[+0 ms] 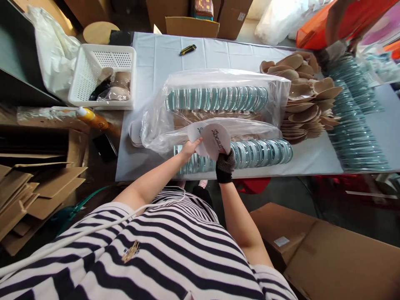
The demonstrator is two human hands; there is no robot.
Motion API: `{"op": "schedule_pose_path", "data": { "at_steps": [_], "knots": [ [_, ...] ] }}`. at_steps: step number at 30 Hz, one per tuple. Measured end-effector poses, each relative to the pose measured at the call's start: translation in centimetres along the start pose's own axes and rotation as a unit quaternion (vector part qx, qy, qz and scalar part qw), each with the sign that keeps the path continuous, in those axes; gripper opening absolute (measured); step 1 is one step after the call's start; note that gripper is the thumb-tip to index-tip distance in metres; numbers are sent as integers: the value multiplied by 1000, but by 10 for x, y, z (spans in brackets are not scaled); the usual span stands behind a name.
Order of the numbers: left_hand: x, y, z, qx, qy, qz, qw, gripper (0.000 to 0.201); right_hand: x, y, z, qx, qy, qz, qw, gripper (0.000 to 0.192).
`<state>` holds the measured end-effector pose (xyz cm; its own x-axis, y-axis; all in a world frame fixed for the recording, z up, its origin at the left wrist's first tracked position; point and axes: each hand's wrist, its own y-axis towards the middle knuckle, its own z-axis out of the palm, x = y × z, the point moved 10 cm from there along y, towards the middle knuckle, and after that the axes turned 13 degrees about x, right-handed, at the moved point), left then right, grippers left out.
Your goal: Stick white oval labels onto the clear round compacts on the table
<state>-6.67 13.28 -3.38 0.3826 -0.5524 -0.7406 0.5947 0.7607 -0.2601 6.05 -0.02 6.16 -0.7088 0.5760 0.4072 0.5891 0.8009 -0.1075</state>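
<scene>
Both my hands hold white, rounded cards with dark script print over the front of the table. My bare left hand [189, 150] pinches the edge of one white card [194, 130]. My right hand [225, 163], in a dark striped fingerless glove, grips another printed white card [217, 137] that overlaps the first. Just beneath them runs a front row of clear, round plastic pieces [262, 152]. Behind lies a similar row [215, 99] inside a clear plastic bag [156, 121], with tan pieces between the rows. The bag's near edge is partly behind the cards.
Tan cup-shaped pieces [303, 108] and stacked clear plastic pieces [359, 125] fill the right side. A white basket [133, 79] stands at left; a yellow cutter [188, 50] lies at the back. Cardboard boxes [340, 258] are on the floor. Another person's arm [336, 23] shows at top right.
</scene>
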Motion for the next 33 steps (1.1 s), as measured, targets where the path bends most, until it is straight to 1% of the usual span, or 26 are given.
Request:
{"op": "schedule_pose_path", "data": {
  "at_steps": [1, 2, 3, 5, 6, 7, 9, 11, 14, 18, 22, 25, 27, 29, 30, 31, 32, 33],
  "knots": [
    [-3, 2, -9, -18, -5, 7, 1000, 17, -8, -15, -2, -1, -24, -2, 1000, 47],
    [-5, 4, -19, -36, -11, 17, 999, 16, -14, -31, 1, 17, -61, -13, 998, 46],
    [-8, 6, -28, -48, -17, 28, 998, 14, -18, -48, 11, 62, -101, -32, 992, 44],
    [-8, 12, -41, -53, -30, 39, 997, 13, -23, -79, 42, 167, -170, -54, 970, 40],
    [-6, 14, -45, -52, -35, 38, 997, 13, -24, -89, 57, 209, -196, -53, 957, 38],
    [-3, 15, -49, -52, -40, 37, 997, 14, -22, -94, 70, 239, -216, -44, 946, 38],
    [0, 17, -52, -51, -43, 43, 997, 19, -12, -87, 91, 268, -237, -24, 934, 37],
    [2, 18, -54, -48, -41, 51, 997, 22, 3, -68, 103, 277, -229, -15, 933, 37],
    [4, 18, -55, -48, -39, 47, 997, 24, 12, -46, 105, 279, -203, 3, 939, 35],
    [7, 18, -58, -60, -63, 38, 996, 30, 8, -43, 102, 268, -213, 0, 940, 34],
    [4, 16, -55, -54, -79, 38, 995, 34, 13, -34, 115, 245, -223, -25, 943, 33],
    [2, 14, -56, -56, -89, 45, 993, 35, 15, -22, 126, 247, -224, -35, 942, 29],
    [3, 14, -59, -61, -95, 46, 993, 37, 9, -18, 131, 280, -158, -24, 947, 24],
    [4, 13, -60, -64, -90, 53, 992, 37, 2, -20, 138, 336, -56, -8, 940, 21],
    [4, 13, -60, -64, -82, 62, 993, 34, 1, -23, 143, 369, 10, -1, 929, 22],
    [3, 12, -59, -64, -70, 72, 993, 31, 2, -26, 148, 402, 84, 5, 912, 22],
    [3, 11, -58, -65, -55, 80, 993, 28, 5, -29, 153, 428, 158, 9, 890, 23],
    [2, 10, -57, -65, -38, 86, 993, 25, 9, -31, 157, 442, 228, 13, 867, 24]
  ]
}}
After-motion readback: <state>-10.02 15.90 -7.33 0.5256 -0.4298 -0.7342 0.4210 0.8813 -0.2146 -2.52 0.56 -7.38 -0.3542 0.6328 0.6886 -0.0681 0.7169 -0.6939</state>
